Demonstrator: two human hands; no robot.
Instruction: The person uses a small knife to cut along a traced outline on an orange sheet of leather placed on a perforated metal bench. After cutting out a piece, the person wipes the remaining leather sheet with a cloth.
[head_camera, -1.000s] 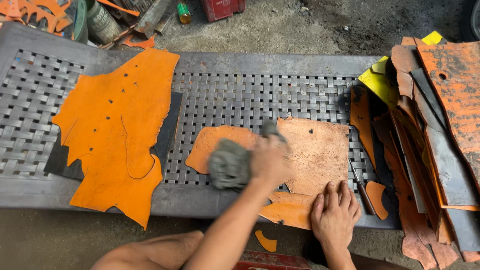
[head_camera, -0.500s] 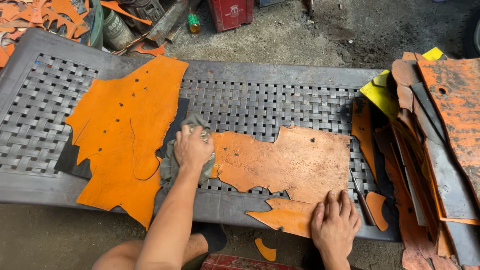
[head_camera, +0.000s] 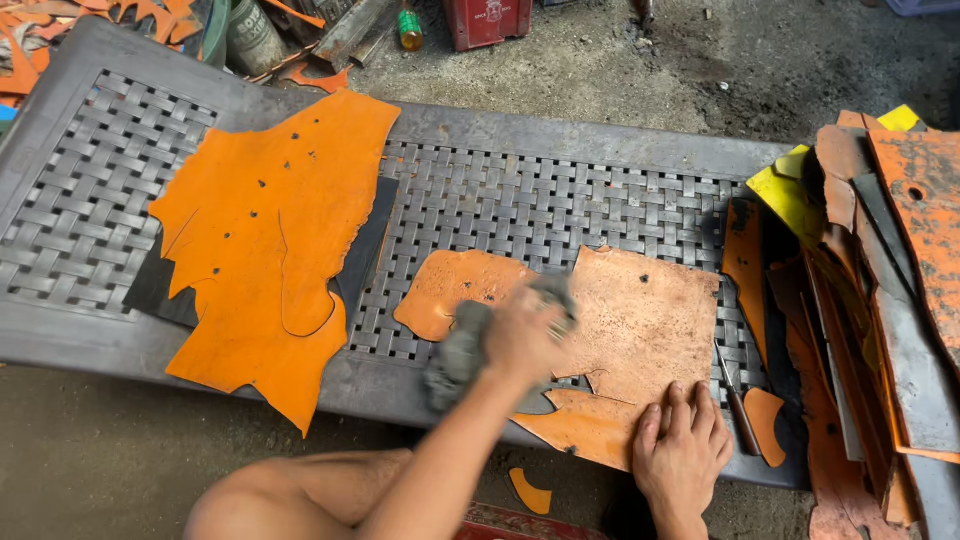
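My left hand (head_camera: 522, 338) grips a grey rag (head_camera: 458, 352) and presses it onto a dull orange leather piece (head_camera: 630, 325) lying on the grey woven-pattern table (head_camera: 520, 200). The hand and rag are blurred with motion. My right hand (head_camera: 683, 448) lies flat, fingers spread, on the near edge of that same piece, pinning it down. A larger bright orange leather sheet (head_camera: 270, 240) lies to the left on the table, over a dark sheet (head_camera: 365, 245).
A stack of orange, yellow and dark leather scraps (head_camera: 860, 300) fills the right end. A thin tool (head_camera: 738, 405) lies beside my right hand. A small orange offcut (head_camera: 528, 492) lies on the ground. Bottles, a red box and scraps sit beyond the table.
My left hand swept the rag from the middle of the piece out to its left end and has come back toward the middle. My right hand has stayed put.
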